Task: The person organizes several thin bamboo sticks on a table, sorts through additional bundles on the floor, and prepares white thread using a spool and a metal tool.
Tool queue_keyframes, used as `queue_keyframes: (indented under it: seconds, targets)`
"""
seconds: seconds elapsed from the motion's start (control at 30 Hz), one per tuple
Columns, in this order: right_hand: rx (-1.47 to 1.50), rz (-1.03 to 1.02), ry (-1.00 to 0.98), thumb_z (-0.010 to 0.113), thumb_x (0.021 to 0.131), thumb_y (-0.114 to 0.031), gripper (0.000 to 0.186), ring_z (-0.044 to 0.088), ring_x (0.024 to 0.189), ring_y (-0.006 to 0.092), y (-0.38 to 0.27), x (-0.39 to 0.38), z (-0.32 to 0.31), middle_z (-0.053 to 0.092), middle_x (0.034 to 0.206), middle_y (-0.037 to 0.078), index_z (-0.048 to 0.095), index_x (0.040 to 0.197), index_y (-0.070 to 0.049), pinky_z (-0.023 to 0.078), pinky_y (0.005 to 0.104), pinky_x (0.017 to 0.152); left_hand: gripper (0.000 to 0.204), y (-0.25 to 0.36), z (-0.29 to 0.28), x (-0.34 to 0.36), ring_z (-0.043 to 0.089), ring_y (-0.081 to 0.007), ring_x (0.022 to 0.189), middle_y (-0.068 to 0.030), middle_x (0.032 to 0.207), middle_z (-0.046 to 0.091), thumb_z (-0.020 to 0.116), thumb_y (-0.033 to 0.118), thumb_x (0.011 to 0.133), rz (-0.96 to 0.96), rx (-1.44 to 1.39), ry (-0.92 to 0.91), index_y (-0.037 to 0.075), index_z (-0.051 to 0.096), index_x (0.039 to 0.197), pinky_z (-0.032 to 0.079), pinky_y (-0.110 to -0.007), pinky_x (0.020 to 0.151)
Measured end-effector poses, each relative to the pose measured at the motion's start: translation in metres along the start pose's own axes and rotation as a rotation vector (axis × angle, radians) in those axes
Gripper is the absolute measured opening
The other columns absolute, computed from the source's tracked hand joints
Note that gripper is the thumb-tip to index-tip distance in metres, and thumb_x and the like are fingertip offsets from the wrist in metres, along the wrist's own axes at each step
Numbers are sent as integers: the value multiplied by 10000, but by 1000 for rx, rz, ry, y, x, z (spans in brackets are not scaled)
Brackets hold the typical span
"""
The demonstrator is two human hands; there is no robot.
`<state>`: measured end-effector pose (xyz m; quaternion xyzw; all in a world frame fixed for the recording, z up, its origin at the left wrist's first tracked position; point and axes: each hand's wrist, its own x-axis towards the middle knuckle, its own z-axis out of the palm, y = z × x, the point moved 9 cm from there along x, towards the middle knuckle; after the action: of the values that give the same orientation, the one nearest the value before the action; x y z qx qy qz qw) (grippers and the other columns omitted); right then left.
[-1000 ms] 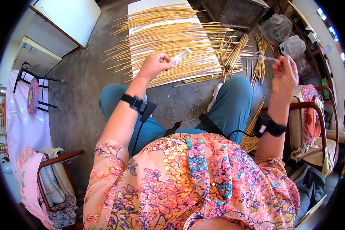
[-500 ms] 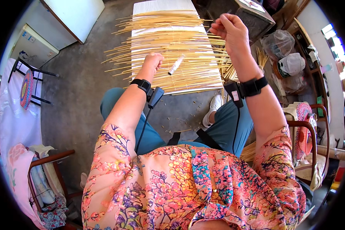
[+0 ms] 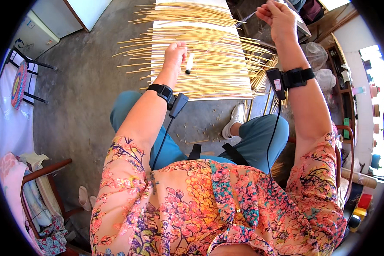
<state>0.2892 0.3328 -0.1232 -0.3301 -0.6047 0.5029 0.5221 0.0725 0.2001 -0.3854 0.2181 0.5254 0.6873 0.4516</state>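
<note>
Yellow stalks lie left to right across the scene, beneath the left hand and to the left of the raised right hand.
Near, short cut bits [image 3: 213, 121] dot the smooth grey floor [image 3: 89, 89]. Beyond them, the thin, straight, dry-looking stalks [image 3: 219, 64] spread in loose rows over a flat white board [image 3: 219, 3], their ends jutting unevenly past both sides. The left hand [image 3: 175, 55] is the nearer to them, fingers curled; a slim white tube [image 3: 190, 61] with a dark tip stands out just right of it, though whether it is gripped I cannot tell. Farther off and right, the right hand [image 3: 279, 18] looks pinched nearly closed on a thin pale strand [image 3: 248, 18] slanting toward the stalks.
</note>
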Motion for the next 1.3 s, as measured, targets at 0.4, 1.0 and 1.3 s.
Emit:
queue_keyframes:
  seconds: [0.4,1.0,1.3]
  targets:
    - [53,-61,74,539,886,-74,114,630,747,251,13,67,-75,592,811,141,529,896,39,570,379,731,120,1,-8,5,505,-125,476,-53,607,550,538,35,800,11,-108,135,22,563,916,383,-236,421]
    - [-437,-383,140,581,774,-138,110,480,460,119,-187,-62,42,527,591,49,566,816,-38,370,219,399,98,-72,-32,-4,530,-130,471,-63,616,571,625,47,765,-155,62,201,38,549,826,398,-240,412]
    - [-446,-814,-82,544,836,-120,131,568,566,125,-238,-65,35,597,733,39,568,944,-50,447,219,490,155,-88,-9,-11,588,-150,578,-86,712,601,610,37,794,-157,-16,78,5,534,925,482,-246,494]
